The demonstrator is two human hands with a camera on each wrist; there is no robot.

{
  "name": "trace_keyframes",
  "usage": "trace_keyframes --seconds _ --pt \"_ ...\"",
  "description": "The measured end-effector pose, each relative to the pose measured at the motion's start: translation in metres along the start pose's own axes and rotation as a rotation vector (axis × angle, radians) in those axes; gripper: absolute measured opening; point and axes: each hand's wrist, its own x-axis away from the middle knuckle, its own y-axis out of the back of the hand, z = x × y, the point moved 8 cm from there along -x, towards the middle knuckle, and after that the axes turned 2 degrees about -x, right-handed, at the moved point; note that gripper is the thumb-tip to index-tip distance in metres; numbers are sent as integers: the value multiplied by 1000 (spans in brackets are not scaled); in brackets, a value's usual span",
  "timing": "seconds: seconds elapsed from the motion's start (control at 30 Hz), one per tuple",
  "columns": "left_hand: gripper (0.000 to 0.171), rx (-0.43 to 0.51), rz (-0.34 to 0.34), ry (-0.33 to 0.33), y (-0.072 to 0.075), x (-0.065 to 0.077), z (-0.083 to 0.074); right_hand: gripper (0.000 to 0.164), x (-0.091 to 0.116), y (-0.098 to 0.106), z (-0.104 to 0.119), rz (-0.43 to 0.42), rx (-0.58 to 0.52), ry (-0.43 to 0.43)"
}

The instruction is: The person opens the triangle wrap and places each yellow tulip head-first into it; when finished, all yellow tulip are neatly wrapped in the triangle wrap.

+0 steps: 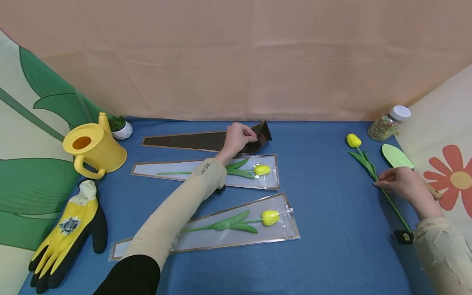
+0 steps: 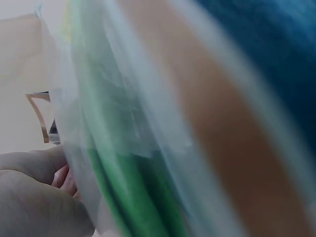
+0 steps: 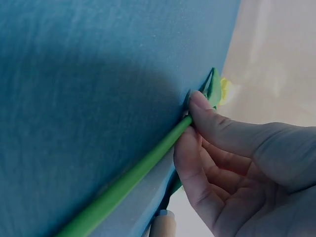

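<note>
From the head view, the left hand (image 1: pixel 237 138) reaches across the blue worktop (image 1: pixel 324 196) to the far side, its fingers curled onto the wide end of a dark empty sleeve (image 1: pixel 206 141) that lies flat there, gripping its edge. Just nearer than that sleeve lies a clear sleeve with a yellow tulip inside (image 1: pixel 221 170), partly crossed by the forearm, and nearer again a second clear sleeve with a tulip (image 1: pixel 236 224). On the right, the right hand (image 1: pixel 400 183) rests on the worktop with its fingers closed around the stem of a loose yellow tulip (image 1: pixel 363 162), whose bloom points toward the far edge. A green trowel (image 1: pixel 398 157) lies just beyond that hand, and a jar with a white lid (image 1: pixel 388 123) stands at the far right corner. On the left stand a yellow watering can (image 1: pixel 94 149) and a small potted plant (image 1: pixel 121 126); a yellow and black glove (image 1: pixel 68 237) lies near the front left.

The left wrist view is heavily blurred: clear film and a green stem fill it, with curled fingers (image 2: pixel 34 192) at the lower left.

The right wrist view shows thumb and fingertips (image 3: pixel 197 143) pinching the green stem (image 3: pixel 138 173) against the blue cloth, touching it.
</note>
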Motion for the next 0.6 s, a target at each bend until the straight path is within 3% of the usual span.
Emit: trace_keyframes --seconds 0.17,0.27,0.4,0.53,0.6 --pt "6 -12 8 -8 -2 0 1 32 2 -1 3 -25 -19 13" --pt "5 -13 7 -5 -2 1 2 34 4 -1 7 -64 -86 36" --pt "6 -24 2 -10 -1 0 1 33 5 3 15 -117 -240 87" --pt "7 -32 6 -18 -3 -1 1 13 5 9 21 -122 -439 131" --pt "7 -31 13 -18 -3 -1 1 20 4 12 25 -108 -531 139"
